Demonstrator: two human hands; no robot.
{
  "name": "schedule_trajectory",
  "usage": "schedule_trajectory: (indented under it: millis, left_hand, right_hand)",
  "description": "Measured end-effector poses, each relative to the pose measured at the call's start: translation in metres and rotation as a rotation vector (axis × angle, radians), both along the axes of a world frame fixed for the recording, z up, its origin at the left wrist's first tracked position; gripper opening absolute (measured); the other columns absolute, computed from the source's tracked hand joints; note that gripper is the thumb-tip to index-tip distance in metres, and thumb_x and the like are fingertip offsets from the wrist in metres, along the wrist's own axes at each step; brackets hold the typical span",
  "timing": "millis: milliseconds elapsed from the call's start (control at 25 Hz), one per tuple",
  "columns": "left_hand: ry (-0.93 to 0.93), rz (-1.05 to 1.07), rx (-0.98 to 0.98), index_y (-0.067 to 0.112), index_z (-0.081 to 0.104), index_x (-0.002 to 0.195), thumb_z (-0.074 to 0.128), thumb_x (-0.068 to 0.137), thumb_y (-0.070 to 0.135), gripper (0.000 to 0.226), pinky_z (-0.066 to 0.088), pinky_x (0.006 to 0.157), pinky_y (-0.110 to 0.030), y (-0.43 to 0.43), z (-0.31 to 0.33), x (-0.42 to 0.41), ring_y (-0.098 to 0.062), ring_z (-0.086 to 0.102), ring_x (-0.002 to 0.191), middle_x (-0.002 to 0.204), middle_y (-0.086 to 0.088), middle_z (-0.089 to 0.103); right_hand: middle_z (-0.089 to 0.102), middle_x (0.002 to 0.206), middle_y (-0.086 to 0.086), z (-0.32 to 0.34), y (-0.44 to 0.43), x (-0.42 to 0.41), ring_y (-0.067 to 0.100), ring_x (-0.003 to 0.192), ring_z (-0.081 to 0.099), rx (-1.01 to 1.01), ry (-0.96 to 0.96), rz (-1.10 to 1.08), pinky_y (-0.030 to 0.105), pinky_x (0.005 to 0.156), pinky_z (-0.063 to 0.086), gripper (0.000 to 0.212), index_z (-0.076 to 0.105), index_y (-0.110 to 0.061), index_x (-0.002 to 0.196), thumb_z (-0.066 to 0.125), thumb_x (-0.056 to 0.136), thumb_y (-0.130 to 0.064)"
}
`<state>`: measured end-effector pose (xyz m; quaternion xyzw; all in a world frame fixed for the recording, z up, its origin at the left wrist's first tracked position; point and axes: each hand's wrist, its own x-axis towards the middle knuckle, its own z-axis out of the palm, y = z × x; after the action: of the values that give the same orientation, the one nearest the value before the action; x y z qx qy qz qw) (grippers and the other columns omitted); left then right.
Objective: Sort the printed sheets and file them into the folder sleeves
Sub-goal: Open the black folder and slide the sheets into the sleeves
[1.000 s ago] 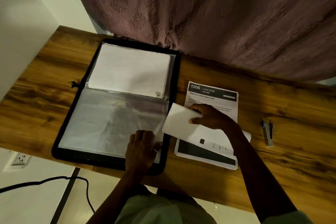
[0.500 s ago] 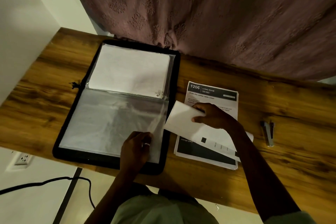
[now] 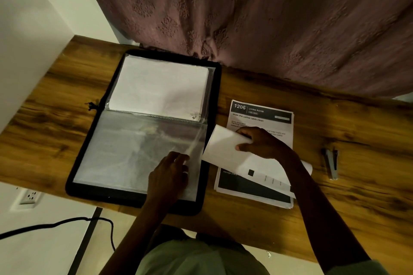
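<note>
Foreground: a person in a green garment (image 3: 201, 259) leaned over a wooden table (image 3: 362, 196), both arms stretched forward.
Floor side: a black cable (image 3: 55, 223) trailed below the table's near edge, near a wall socket (image 3: 30, 195).
Left hand: the left hand (image 3: 167, 172) lay on the lower half of the folder, its fingertips pinching the right edge of the clear sleeve (image 3: 125, 154) and raising that edge off the page.
Right hand: the right hand (image 3: 263, 145) gripped a loose sheet (image 3: 223, 147), fingers curled over it and thumb at its side; the sheet's curled end pointed at the sleeve's lifted edge, just beside it.
Stack: the stack of printed sheets (image 3: 252, 194) lay on the table under the right hand, just right of the folder, its top page headed "1206 LIVING ROOM".
Stapler: a small stapler (image 3: 330, 164) lay well right of the stack.
Folder: the black folder (image 3: 134, 199) lay open flat, filed sheets (image 3: 161, 89) showing white in its upper sleeve.
Backdrop: a patterned mauve curtain (image 3: 268, 18) hung behind the table's far edge.
</note>
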<state>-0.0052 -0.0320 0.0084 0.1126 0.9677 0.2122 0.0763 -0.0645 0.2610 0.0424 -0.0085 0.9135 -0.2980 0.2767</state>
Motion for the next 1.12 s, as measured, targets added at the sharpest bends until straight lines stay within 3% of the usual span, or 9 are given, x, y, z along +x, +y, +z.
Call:
schedule_trajectory:
  millis: [120,240,440,560,720,800,880,1000,1120]
  left_hand:
    - [0.069,0.11,-0.017,0.021,0.063,0.104,0.069,0.09,0.037,0.022,0.052,0.057,-0.029,0.009,0.008,-0.002,-0.014,0.063,0.073,0.092,0.004,0.066]
    - [0.052,0.14,-0.041,0.021,0.055,0.112,0.071,0.087,0.02,0.029,0.04,0.047,-0.02,0.013,0.011,-0.006,-0.011,0.054,0.05,0.074,0.007,0.069]
    - [-0.008,0.18,-0.053,0.02,0.054,0.125,0.064,0.089,0.009,0.04,0.036,0.047,-0.019,0.017,0.018,-0.01,-0.012,0.063,0.057,0.092,0.009,0.076]
    - [0.017,0.154,0.001,0.023,0.053,0.124,0.066,0.085,0.004,0.045,0.048,0.05,-0.023,0.017,0.016,-0.014,-0.014,0.066,0.065,0.094,0.005,0.075]
    - [0.036,-0.012,-0.038,0.023,0.059,0.127,0.078,0.08,0.005,0.054,0.045,0.049,-0.02,0.014,0.01,-0.018,-0.012,0.062,0.063,0.123,-0.01,0.06]
    - [-0.001,-0.066,-0.085,0.023,0.059,0.13,0.075,0.083,0.005,0.053,0.051,0.053,-0.022,0.016,0.012,-0.02,-0.015,0.067,0.072,0.135,-0.011,0.051]
    - [-0.056,-0.041,-0.119,0.023,0.056,0.135,0.069,0.09,0.011,0.049,0.058,0.067,-0.029,0.017,0.014,-0.022,-0.02,0.069,0.088,0.142,-0.008,0.046]
    - [-0.14,0.061,-0.091,0.022,0.06,0.132,0.066,0.094,0.03,0.039,0.056,0.08,-0.031,0.019,0.021,-0.021,-0.021,0.067,0.1,0.138,-0.001,0.053]
    - [-0.161,0.202,0.021,0.02,0.071,0.108,0.055,0.1,0.039,0.027,0.044,0.064,-0.021,0.02,0.027,-0.019,-0.011,0.06,0.079,0.112,0.001,0.067]
  right_hand:
    - [0.048,0.146,0.005,-0.001,0.001,0.001,0.026,0.134,0.044,-0.006,0.01,-0.003,0.038,0.11,0.035,0.053,0.052,-0.015,0.138,0.071,0.089,-0.025]
    - [0.047,0.148,0.004,-0.002,0.0,0.001,0.025,0.135,0.043,0.019,0.031,0.019,0.039,0.111,0.033,0.055,0.052,-0.016,0.138,0.071,0.089,-0.027]
    - [0.045,0.15,0.003,-0.005,0.001,0.0,0.025,0.137,0.041,0.037,0.036,0.029,0.04,0.113,0.03,0.058,0.049,-0.018,0.141,0.071,0.089,-0.029]
    - [0.043,0.151,0.003,-0.006,0.0,-0.001,0.026,0.139,0.038,0.044,0.029,0.029,0.04,0.114,0.029,0.06,0.047,-0.018,0.143,0.071,0.089,-0.03]
    - [0.043,0.151,0.004,-0.007,0.001,-0.002,0.026,0.138,0.039,0.021,0.012,0.02,0.039,0.112,0.032,0.061,0.046,-0.018,0.143,0.071,0.089,-0.029]
    - [0.044,0.15,0.004,-0.007,0.001,-0.002,0.026,0.137,0.041,0.007,0.009,0.009,0.037,0.111,0.034,0.061,0.047,-0.017,0.143,0.071,0.088,-0.028]
    - [0.045,0.149,0.004,-0.007,0.001,-0.002,0.026,0.136,0.042,0.012,0.012,0.01,0.038,0.111,0.033,0.06,0.048,-0.017,0.142,0.071,0.088,-0.028]
    - [0.047,0.148,0.004,-0.008,0.002,-0.003,0.026,0.134,0.044,0.014,0.013,0.012,0.04,0.11,0.035,0.057,0.051,-0.017,0.139,0.072,0.087,-0.03]
    - [0.051,0.143,0.005,-0.005,0.002,-0.007,0.025,0.129,0.049,-0.047,0.011,-0.029,0.035,0.103,0.04,0.051,0.054,-0.015,0.134,0.071,0.088,-0.028]
